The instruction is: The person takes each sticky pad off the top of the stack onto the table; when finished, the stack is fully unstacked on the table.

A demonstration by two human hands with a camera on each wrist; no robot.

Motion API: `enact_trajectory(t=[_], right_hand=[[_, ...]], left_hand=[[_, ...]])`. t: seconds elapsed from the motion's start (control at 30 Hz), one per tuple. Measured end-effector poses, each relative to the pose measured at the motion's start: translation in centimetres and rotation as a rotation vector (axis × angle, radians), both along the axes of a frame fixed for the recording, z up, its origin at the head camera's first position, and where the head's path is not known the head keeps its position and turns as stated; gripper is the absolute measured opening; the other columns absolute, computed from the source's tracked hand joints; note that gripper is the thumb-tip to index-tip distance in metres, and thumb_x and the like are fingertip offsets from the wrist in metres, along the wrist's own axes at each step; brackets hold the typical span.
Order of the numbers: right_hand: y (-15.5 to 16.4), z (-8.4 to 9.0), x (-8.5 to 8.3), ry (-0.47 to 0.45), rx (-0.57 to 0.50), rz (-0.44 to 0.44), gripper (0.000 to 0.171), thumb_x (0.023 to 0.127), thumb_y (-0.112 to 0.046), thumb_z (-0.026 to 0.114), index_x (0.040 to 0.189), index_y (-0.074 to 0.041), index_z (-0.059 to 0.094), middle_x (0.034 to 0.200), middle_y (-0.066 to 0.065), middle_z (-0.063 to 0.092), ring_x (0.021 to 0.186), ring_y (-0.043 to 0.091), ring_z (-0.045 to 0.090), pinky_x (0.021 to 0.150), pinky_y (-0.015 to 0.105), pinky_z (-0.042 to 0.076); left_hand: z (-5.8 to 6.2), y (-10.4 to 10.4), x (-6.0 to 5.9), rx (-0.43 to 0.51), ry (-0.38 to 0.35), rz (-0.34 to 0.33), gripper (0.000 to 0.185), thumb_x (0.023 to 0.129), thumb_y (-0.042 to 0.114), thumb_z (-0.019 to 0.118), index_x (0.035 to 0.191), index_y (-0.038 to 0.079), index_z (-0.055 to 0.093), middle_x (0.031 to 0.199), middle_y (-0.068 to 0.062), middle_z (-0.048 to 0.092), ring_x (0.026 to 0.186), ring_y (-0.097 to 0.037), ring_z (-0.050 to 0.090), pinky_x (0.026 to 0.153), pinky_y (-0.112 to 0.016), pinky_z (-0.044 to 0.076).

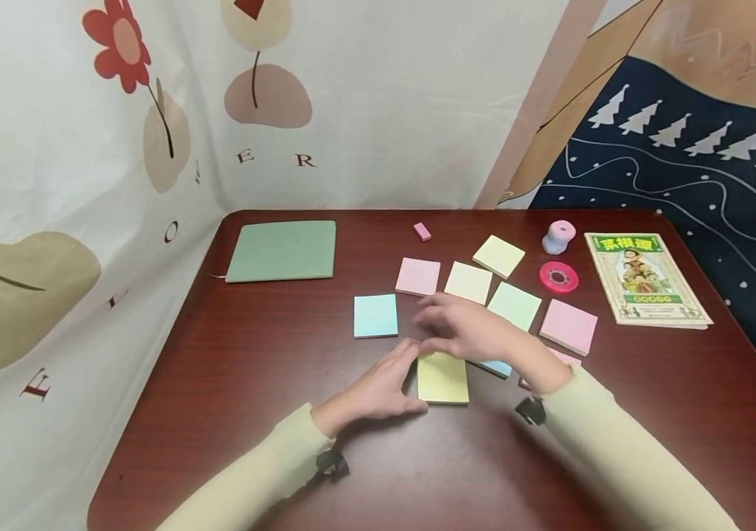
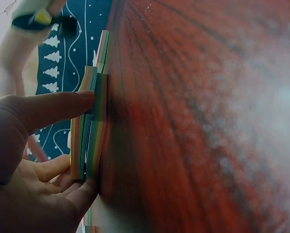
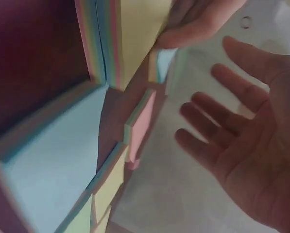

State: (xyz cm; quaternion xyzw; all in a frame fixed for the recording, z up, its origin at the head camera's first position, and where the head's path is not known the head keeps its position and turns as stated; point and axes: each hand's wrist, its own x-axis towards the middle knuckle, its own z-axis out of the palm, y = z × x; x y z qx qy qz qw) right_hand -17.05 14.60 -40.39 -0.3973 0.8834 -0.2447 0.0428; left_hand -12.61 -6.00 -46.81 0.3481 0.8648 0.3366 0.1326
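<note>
My left hand point(image 1: 380, 385) holds a yellow-topped sticky note pad point(image 1: 442, 380) near the middle of the table, thumb at its near edge and fingers at its far edge. The left wrist view shows striped layers point(image 2: 77, 145) in yellow, pink, green and blue, with one pad lying on another. Above the stack's far side hovers my right hand point(image 1: 470, 329), its fingers spread loosely and holding nothing, as the right wrist view confirms. A blue pad point(image 1: 497, 368) lies to the right, partly covered by the right forearm. Another blue pad point(image 1: 375, 317) lies to the left.
Pink point(image 1: 418, 276), cream point(image 1: 468, 282), and green pads point(image 1: 515, 304) lie behind, with a pink pad point(image 1: 569, 325) at right. Farther out are a green notebook point(image 1: 282, 251), pink eraser point(image 1: 422, 231), pink-topped roller-shaped item point(image 1: 559, 237), red ring point(image 1: 559, 277) and illustrated booklet point(image 1: 646, 279).
</note>
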Motion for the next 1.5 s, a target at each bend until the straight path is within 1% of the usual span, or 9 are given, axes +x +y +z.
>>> enact_trajectory(t=[0.17,0.33,0.47,0.63,1.0,1.13,1.27,1.4,1.5], right_hand=[[1.4,-0.4,4.2,-0.014,0.091,-0.094,0.036,0.082,-0.024,0.079,0.114,-0.009,0.07,0.128,0.014,0.059,0.114,0.029,0.059,0.094,0.045,0.048],[1.7,-2.3,6.2,-0.028,0.134,-0.105,0.049,0.075,-0.023,0.085,0.118,-0.008,0.068,0.129,0.013,0.057,0.112,0.027,0.059,0.092,0.044,0.049],[1.4,-3.4,6.7,-0.009,0.131,-0.097,0.06,0.07,-0.025,0.088,0.123,-0.009,0.065,0.131,0.013,0.054,0.112,0.025,0.057,0.091,0.042,0.05],[1.0,-3.9,6.5,0.046,0.119,-0.101,0.064,0.066,-0.024,0.09,0.122,-0.01,0.064,0.125,0.012,0.056,0.106,0.023,0.058,0.088,0.041,0.051],[2.3,-3.1,6.5,0.065,0.151,-0.142,0.057,0.062,-0.022,0.087,0.115,-0.016,0.068,0.114,0.003,0.057,0.094,0.016,0.057,0.076,0.035,0.053],[4.5,-2.0,7.0,0.03,0.148,-0.202,0.057,0.063,-0.024,0.088,0.116,-0.016,0.068,0.116,0.004,0.058,0.098,0.018,0.057,0.079,0.037,0.052],[8.5,-0.7,7.3,0.002,0.099,-0.312,0.058,0.064,-0.023,0.089,0.117,-0.013,0.068,0.122,0.009,0.059,0.105,0.025,0.057,0.085,0.043,0.05],[13.5,-0.3,7.8,-0.014,0.068,-0.458,0.059,0.065,-0.026,0.091,0.117,-0.01,0.067,0.119,0.012,0.059,0.098,0.028,0.056,0.079,0.044,0.047],[17.3,-0.7,8.2,-0.021,0.08,-0.549,0.063,0.064,-0.028,0.093,0.117,-0.007,0.067,0.113,0.014,0.059,0.089,0.026,0.053,0.07,0.039,0.044]], left_hand=[[0.0,0.0,0.1,0.005,-0.009,0.001,0.083,0.071,0.02,0.087,0.14,0.009,0.043,0.136,0.0,0.045,0.122,-0.013,0.048,0.104,-0.034,0.039],[0.1,0.1,0.2,0.014,-0.008,-0.001,0.083,0.071,0.018,0.087,0.141,0.008,0.043,0.137,-0.002,0.045,0.125,-0.015,0.047,0.105,-0.036,0.038],[0.1,0.1,0.3,0.0,-0.017,0.002,0.084,0.071,0.018,0.087,0.141,0.008,0.042,0.138,-0.001,0.045,0.125,-0.015,0.047,0.105,-0.035,0.038],[0.2,0.1,0.3,-0.006,-0.019,0.004,0.084,0.071,0.018,0.087,0.142,0.008,0.042,0.138,-0.001,0.044,0.124,-0.014,0.047,0.105,-0.035,0.039],[0.1,0.2,0.1,-0.008,-0.004,0.009,0.082,0.073,0.017,0.086,0.142,0.011,0.041,0.136,0.0,0.045,0.121,-0.012,0.048,0.103,-0.035,0.04],[0.1,0.2,0.1,-0.009,0.004,0.013,0.077,0.077,0.014,0.083,0.142,0.009,0.041,0.136,-0.001,0.046,0.122,-0.013,0.048,0.104,-0.035,0.04],[0.0,0.2,0.0,-0.013,0.024,0.009,0.074,0.08,0.012,0.08,0.143,0.009,0.041,0.137,-0.002,0.046,0.124,-0.013,0.047,0.105,-0.034,0.039],[-0.1,0.2,0.1,-0.014,0.036,0.006,0.074,0.08,0.012,0.08,0.142,0.009,0.042,0.136,-0.002,0.046,0.122,-0.013,0.048,0.104,-0.034,0.04],[0.0,0.3,0.1,-0.018,0.035,0.009,0.073,0.08,0.012,0.08,0.142,0.009,0.042,0.136,-0.001,0.046,0.121,-0.013,0.048,0.103,-0.033,0.04]])
